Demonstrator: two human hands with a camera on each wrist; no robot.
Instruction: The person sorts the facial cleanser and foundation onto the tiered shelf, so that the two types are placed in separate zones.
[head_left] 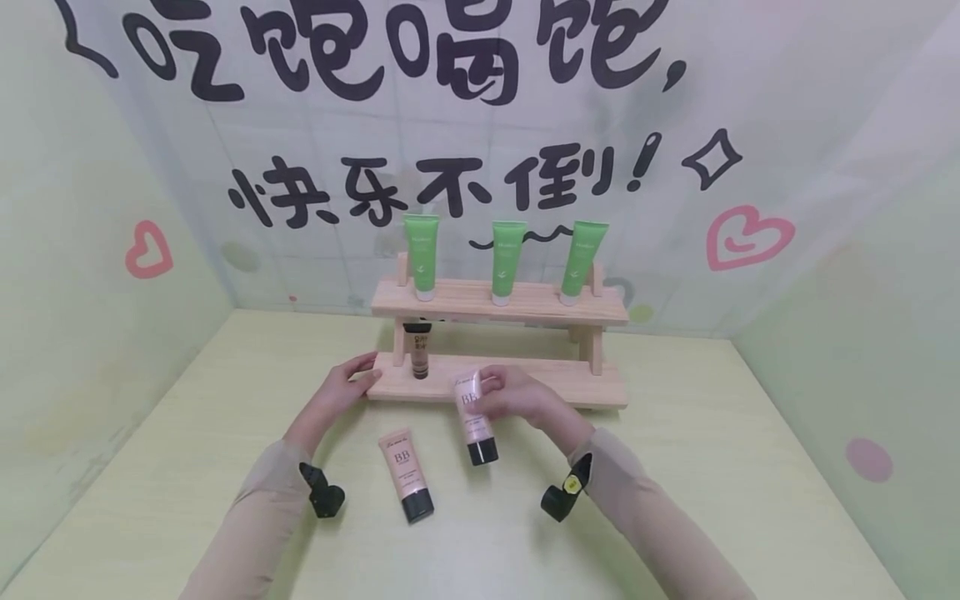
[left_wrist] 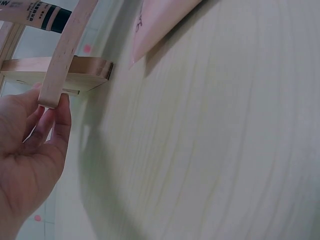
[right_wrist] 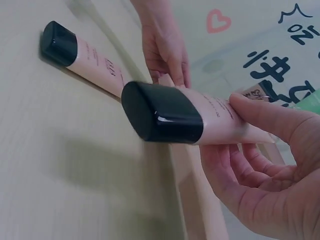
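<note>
My right hand [head_left: 517, 393] grips a pink BB cream tube [head_left: 471, 410] by its sides, black cap pointing down, in front of the lower shelf. In the right wrist view that tube's black cap [right_wrist: 162, 112] faces the camera, thumb on one side and fingers on the other. My left hand [head_left: 347, 387] pinches the left end of the lower board of a wooden two-tier rack [head_left: 525, 377]; the left wrist view shows thumb and fingers around the board end [left_wrist: 52, 95]. A second pink BB cream tube [head_left: 405, 471] lies on the table, cap toward me.
Three green tubes [head_left: 507, 262] stand on the rack's upper board. A small brown tube with a black top [head_left: 420, 354] stands at the left of the lower board. Behind the rack is a printed wall sheet [head_left: 315, 250]; side panels flank the table [head_left: 675, 467].
</note>
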